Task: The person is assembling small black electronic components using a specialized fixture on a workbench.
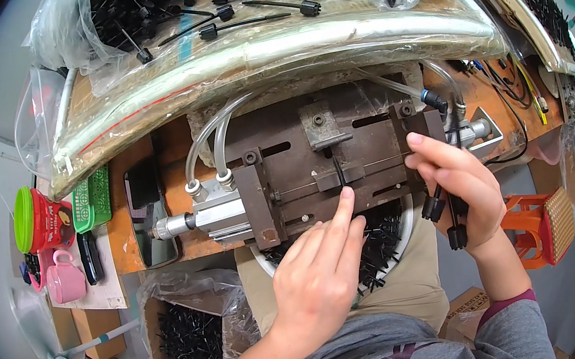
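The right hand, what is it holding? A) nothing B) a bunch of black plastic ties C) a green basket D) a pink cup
B: the right hand grips a bunch of black plastic ties, whose heads poke out below its fingers, beside the metal machine.

Wood bench [136, 239] w/ metal jig [315, 168], phone [147, 214], green basket [92, 199].

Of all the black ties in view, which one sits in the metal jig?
The single black tie standing at the jig's centre, right above the left hand's index fingertip. The others lie loose in bags, in the bowl, or bunched in the right hand.
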{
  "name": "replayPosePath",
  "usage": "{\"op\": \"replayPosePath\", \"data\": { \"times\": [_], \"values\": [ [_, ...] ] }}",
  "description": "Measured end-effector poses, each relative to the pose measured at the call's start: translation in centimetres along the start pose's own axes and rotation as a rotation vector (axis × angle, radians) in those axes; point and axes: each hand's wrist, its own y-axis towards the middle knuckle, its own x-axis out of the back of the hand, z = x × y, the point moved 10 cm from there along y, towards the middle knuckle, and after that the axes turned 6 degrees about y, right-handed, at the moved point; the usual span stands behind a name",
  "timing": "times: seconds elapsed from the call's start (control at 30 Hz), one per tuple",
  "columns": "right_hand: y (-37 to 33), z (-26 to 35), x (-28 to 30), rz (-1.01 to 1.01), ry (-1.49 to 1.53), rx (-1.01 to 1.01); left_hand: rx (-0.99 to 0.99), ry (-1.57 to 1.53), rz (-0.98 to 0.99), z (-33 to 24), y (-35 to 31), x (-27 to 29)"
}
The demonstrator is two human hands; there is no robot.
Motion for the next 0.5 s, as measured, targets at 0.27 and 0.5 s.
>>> {"op": "replayPosePath", "data": {
  "times": [0.27,0.5],
  "values": [
    [0.0,0.5,0.3,0.047,0.013,-0.065,0.028,0.079,0.098,0.6,0.7,-0.6],
    [0.1,3.8,-1.7,0.188,-0.121,0.065,0.046,-0.566,-0.133,0.0,0.7,2.3]
  ]
}}
